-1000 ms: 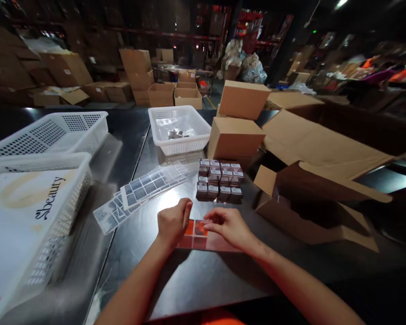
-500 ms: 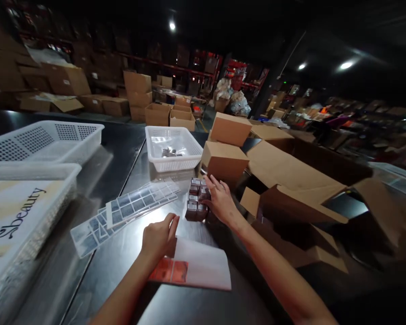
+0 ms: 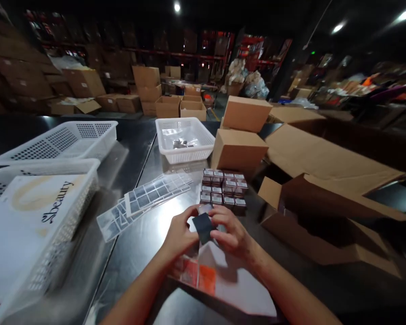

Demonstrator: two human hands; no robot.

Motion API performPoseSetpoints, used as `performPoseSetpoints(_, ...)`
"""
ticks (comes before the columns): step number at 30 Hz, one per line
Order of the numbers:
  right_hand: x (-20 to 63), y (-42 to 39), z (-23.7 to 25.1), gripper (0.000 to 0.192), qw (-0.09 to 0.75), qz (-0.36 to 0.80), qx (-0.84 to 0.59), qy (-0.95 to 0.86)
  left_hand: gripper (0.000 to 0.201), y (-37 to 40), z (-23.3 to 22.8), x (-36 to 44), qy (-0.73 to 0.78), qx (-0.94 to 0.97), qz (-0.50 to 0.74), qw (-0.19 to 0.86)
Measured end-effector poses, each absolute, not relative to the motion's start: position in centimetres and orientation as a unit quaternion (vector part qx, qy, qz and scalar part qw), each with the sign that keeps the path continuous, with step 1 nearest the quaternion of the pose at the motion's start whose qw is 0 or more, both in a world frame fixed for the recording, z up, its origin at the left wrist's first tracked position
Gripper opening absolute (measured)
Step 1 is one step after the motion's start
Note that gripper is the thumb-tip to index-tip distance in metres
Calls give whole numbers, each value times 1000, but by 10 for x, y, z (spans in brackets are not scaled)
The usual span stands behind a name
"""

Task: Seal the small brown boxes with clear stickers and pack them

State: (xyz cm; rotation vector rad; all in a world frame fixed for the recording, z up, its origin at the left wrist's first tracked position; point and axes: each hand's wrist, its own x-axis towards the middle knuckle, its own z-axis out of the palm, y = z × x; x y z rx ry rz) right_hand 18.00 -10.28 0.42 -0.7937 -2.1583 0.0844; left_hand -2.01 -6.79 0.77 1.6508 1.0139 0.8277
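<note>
Small dark box [image 3: 203,227] pinched between left hand [image 3: 179,234] and right hand [image 3: 233,234], both grips clenched on it, above sticker sheet [image 3: 223,280]; box stack [image 3: 223,189] just beyond, within reach.

A small dark box [image 3: 203,227], matte and plain on its visible face, is held tilted just above the sticker sheet [image 3: 223,280], which is white with orange-red squares. It sits just in front of the block of similar small boxes [image 3: 223,189].

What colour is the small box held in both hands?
Dark, almost black; the small box shows best in the head view.
</note>
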Motion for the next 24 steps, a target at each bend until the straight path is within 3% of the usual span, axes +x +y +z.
performPoseSetpoints(3,183,-123,22,34,465,114,-360,-801,55,-73,9,-16,423,668,353,500)
performPoseSetpoints(8,204,-134,42,24,626,306,-412,-587,60,-79,6,-13,436,677,313,504)
performPoseSetpoints(10,207,-134,43,30,617,372,-435,-541,59,-80,4,-13,425,692,289,506)
performPoseSetpoints(15,204,-136,40,32,502,528,-471,-497,56,-81,0,-13,422,720,251,491)
performPoseSetpoints(19,202,-138,36,59,482,562,-478,-471,55,-83,-4,-13,417,729,254,479)
performPoseSetpoints(24,198,-137,33,65,480,574,-501,-435,55,-85,-4,-13,417,733,253,475)
